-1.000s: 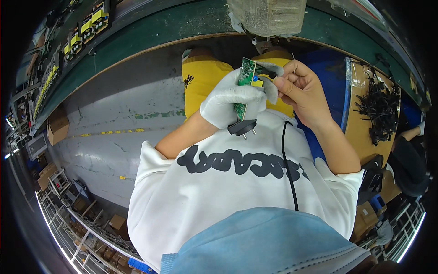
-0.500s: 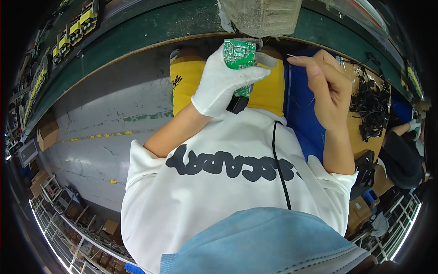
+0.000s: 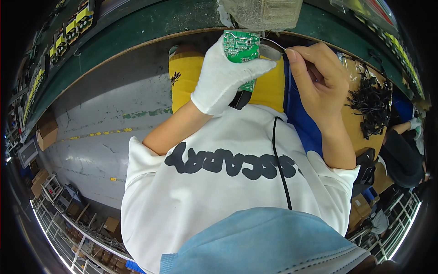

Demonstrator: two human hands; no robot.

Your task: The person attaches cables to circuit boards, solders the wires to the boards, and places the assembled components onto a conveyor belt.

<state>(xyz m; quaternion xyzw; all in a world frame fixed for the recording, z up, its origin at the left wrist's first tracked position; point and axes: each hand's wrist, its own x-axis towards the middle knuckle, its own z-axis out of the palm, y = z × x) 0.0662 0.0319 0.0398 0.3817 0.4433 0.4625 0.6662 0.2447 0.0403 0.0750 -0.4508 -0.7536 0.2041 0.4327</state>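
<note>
Head view: gloved left hand (image 3: 216, 81) has a grip on a green circuit board (image 3: 241, 45), upper middle of the frame, with a black block (image 3: 240, 99) at its lower end. The bare right hand (image 3: 323, 77), just right of that, is pinching a thin pale wire (image 3: 273, 41) that runs toward the board's upper right edge, can't tell if it touches. There's also a tangle of black cables (image 3: 370, 102) off at the frame's right.

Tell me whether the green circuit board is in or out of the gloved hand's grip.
In: the gloved left hand grips the green circuit board, its thumb lying across the soldered face.
</note>
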